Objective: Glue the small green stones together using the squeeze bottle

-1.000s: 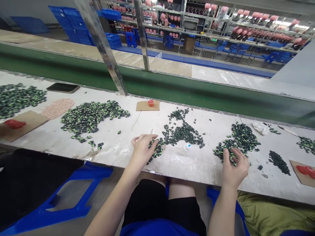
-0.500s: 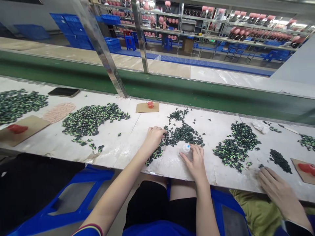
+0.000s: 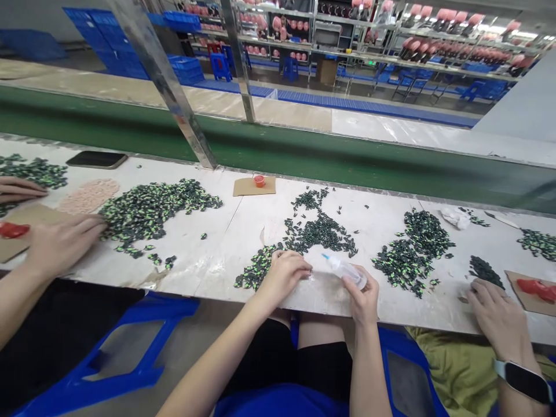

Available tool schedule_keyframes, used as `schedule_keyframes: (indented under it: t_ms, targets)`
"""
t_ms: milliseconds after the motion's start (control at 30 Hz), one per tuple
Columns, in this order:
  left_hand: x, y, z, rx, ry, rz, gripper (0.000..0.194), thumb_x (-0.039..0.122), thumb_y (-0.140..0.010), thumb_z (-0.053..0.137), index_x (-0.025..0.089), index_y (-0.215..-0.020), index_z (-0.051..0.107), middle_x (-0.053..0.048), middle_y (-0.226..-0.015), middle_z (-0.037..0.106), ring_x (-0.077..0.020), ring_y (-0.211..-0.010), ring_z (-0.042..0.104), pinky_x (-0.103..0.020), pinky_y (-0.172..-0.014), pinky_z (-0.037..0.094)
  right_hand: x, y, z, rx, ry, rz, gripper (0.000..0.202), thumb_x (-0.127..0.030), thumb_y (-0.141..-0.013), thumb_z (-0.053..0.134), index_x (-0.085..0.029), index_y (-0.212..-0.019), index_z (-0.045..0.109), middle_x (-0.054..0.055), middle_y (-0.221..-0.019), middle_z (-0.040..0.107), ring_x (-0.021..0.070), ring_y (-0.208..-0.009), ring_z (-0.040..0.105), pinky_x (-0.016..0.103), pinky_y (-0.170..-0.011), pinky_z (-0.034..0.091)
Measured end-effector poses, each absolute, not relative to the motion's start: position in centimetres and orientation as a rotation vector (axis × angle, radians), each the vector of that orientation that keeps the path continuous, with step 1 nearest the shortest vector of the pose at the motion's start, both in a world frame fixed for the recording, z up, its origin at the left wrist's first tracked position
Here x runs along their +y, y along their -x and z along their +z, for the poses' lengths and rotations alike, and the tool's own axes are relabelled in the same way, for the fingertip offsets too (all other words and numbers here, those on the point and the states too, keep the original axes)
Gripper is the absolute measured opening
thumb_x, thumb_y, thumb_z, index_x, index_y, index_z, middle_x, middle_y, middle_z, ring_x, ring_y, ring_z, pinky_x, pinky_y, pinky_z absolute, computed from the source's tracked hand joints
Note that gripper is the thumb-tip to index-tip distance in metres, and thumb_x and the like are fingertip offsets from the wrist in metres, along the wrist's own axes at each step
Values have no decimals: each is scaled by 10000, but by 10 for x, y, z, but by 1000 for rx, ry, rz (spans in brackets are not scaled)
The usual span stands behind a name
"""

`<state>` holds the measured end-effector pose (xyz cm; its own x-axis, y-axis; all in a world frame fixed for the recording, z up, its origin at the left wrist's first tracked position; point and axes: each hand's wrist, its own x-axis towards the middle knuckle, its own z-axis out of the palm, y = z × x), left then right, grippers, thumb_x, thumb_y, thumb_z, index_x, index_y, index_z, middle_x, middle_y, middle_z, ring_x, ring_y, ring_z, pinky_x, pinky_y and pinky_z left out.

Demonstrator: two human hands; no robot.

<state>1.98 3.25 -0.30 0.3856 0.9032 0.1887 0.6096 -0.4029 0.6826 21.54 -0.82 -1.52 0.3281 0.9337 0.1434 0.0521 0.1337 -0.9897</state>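
Observation:
In my right hand (image 3: pixel 365 292) is a small clear squeeze bottle (image 3: pixel 350 272) with a white cap and a thin blue tip, tilted so the tip points up and left. My left hand (image 3: pixel 287 272) is just left of that tip, its fingers pinched together; whatever they hold is too small to make out. Beside and partly behind the left hand lies a heap of dark pieces with green spots (image 3: pixel 254 269). A heap of small plain dark pieces (image 3: pixel 321 231) spreads over the white table beyond both hands.
Co-workers' hands are at the table: one pair (image 3: pixel 61 240) at left, one hand (image 3: pixel 497 313) at right. More dark-green heaps (image 3: pixel 152 211) lie along it. A cardboard piece (image 3: pixel 247 186) carries a red cup (image 3: pixel 259 180). A metal post (image 3: pixel 191 130) stands at the back edge.
My left hand has drawn back from the dark heap toward the bottle. My right hand has moved right and tipped the bottle leftward. A co-worker's hands have come in at left.

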Motion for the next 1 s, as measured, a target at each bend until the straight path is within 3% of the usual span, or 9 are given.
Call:
schedule_keyframes:
  t_ms: [100, 200, 300, 533, 1000]
  targets:
    - [18, -27, -13, 1371, -2119, 760, 159, 144, -811, 672, 281, -755, 729, 14, -872, 765, -260, -1107, 589, -471, -968, 327, -10, -219, -20, -931, 1250, 904, 334, -447, -612, 771, -158, -769, 709, 53, -731, 710, 199, -657, 630, 292, -580, 485]
    - [11, -26, -18, 1468, -2080, 803, 171, 130, -792, 692, 289, -837, 737, -4, -953, 763, -280, -1144, 567, -475, -954, 326, -10, -213, -22, -834, 1334, 890, 363, -501, -640, 738, -148, -711, 693, 46, -660, 679, 172, -581, 588, 265, -497, 450]
    - [9, -23, -19, 1495, -2042, 830, 262, 103, -783, 695, 284, -971, 719, -17, -1003, 759, -261, -1113, 600, -450, -943, 341, -8, -202, -20, -774, 1432, 828, 412, -551, -648, 718, -145, -642, 646, 19, -571, 621, 146, -509, 534, 257, -464, 429]
    - [7, -26, -19, 1557, -1948, 861, 160, 123, -798, 686, 278, -786, 725, 19, -884, 776, -213, -951, 686, -437, -931, 333, -7, -189, -12, -871, 1598, 679, 413, -551, -671, 677, -141, -636, 641, 20, -542, 616, 158, -510, 538, 272, -497, 432]
    - [1, -29, -18, 1602, -1898, 889, 170, 119, -790, 687, 283, -761, 720, 17, -868, 778, -220, -949, 692, -472, -991, 271, -8, -187, -11, -935, 1656, 650, 380, -517, -697, 668, -146, -620, 642, 18, -549, 636, 162, -521, 554, 268, -505, 436]
